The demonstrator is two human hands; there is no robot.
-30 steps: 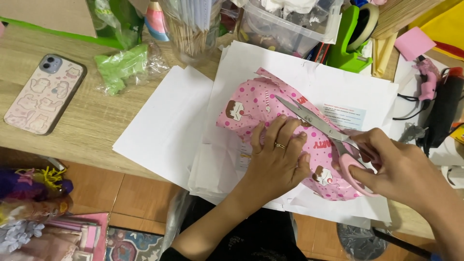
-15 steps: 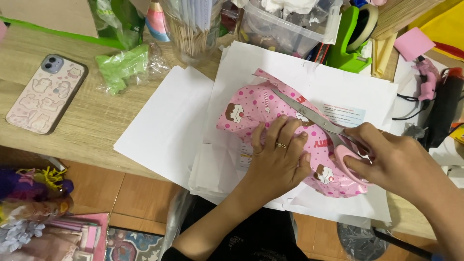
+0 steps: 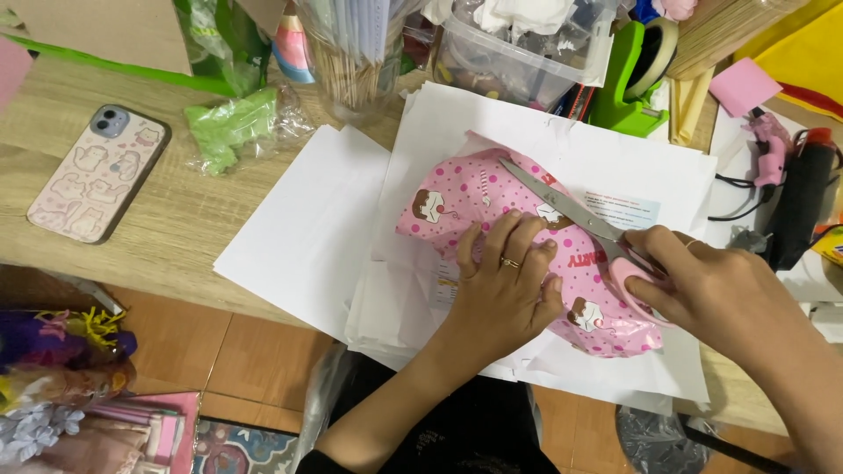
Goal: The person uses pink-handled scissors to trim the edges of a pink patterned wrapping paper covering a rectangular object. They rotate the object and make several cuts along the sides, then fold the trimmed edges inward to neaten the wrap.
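My left hand (image 3: 505,285) lies flat on a pink polka-dot paper plate (image 3: 457,197) with cake pictures, pressing it onto a stack of white paper sheets (image 3: 307,237). There is a ring on one finger. My right hand (image 3: 711,290) grips the pink handles of a pair of scissors (image 3: 562,204). The metal blades lie shut across the plate, pointing up and to the left. Part of the plate is hidden under both hands.
A phone in a patterned case (image 3: 97,173) lies on the wooden table at the left. A green plastic bag (image 3: 230,127), a jar of sticks (image 3: 351,61), a clear storage box (image 3: 518,53), a green tape dispenser (image 3: 632,83) and glue guns (image 3: 790,184) line the back and right.
The scissors have slid further up and left across the pink plate, and my right hand followed. My left hand stays pressed on the plate.
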